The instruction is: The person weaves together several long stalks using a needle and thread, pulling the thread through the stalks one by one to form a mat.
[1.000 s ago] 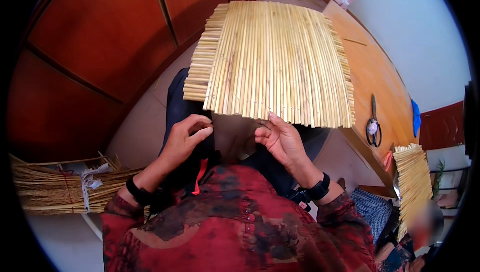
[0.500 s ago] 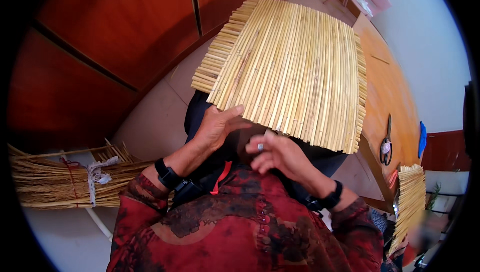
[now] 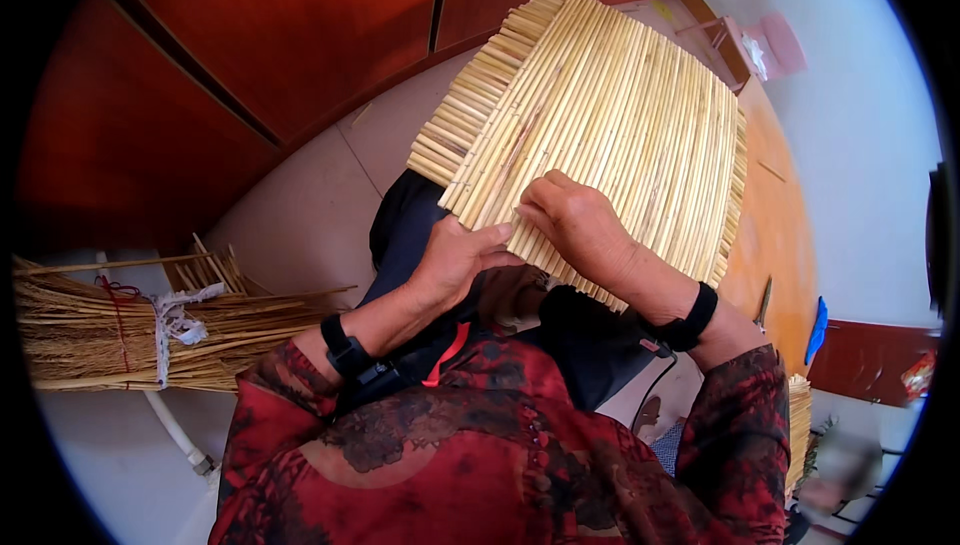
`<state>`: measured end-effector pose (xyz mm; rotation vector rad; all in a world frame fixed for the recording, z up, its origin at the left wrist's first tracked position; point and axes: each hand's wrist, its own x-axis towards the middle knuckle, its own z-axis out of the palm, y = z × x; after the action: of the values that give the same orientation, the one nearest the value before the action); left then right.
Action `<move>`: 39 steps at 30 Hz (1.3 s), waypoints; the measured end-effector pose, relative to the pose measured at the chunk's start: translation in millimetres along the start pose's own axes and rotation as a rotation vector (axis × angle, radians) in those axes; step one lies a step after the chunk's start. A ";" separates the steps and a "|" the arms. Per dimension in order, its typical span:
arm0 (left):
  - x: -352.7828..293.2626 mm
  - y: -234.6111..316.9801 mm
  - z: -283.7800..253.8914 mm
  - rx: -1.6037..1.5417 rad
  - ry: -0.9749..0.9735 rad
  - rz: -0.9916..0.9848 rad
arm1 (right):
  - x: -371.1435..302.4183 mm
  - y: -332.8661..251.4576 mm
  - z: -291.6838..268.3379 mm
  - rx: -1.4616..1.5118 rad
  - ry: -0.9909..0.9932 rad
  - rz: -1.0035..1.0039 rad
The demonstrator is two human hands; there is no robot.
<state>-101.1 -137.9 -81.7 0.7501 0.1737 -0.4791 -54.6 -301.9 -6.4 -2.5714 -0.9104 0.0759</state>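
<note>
A panel of pale straw stalks [image 3: 625, 125] rests tilted across my lap, its upper stalks running side by side. A second layer of stalks, set crosswise, sticks out along its left and right edges. My left hand [image 3: 455, 257] grips the near left edge, thumb against the rim and fingers partly hidden underneath. Above the front part of the panel, my right hand [image 3: 580, 230] has its fingers bent together in a pinch against the stalks. Whatever is between those fingertips is hidden by the hand.
At left lies a bundle of thin stalks [image 3: 80, 345] tied with white cloth [image 3: 180, 325]. To the right, a wooden table [image 3: 780, 230] carries partly hidden scissors [image 3: 765, 300] and a blue item [image 3: 817, 330]. Red-brown cabinets [image 3: 270, 35] line the far left. A pink chair [image 3: 782, 45] stands beyond.
My right hand has risen from below the panel's near edge to its upper surface. My left hand keeps its grip on the edge. The view has shifted, and the panel appears slightly turned.
</note>
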 end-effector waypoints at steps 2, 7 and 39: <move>-1.5 -0.1 2.7 -0.025 0.011 0.005 | 2.9 8.9 5.8 -0.044 -0.062 -0.039; -3.1 1.4 0.9 -0.077 0.055 0.024 | 9.5 5.6 -2.3 0.018 -0.143 -0.218; 5.7 11.4 -16.1 -0.035 0.010 0.085 | 90.2 -72.3 -133.1 0.792 0.008 0.297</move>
<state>-90.4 -121.7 -88.2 0.7223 0.1582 -0.3903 -2.1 -243.7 151.5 -1.9258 -0.3651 0.4196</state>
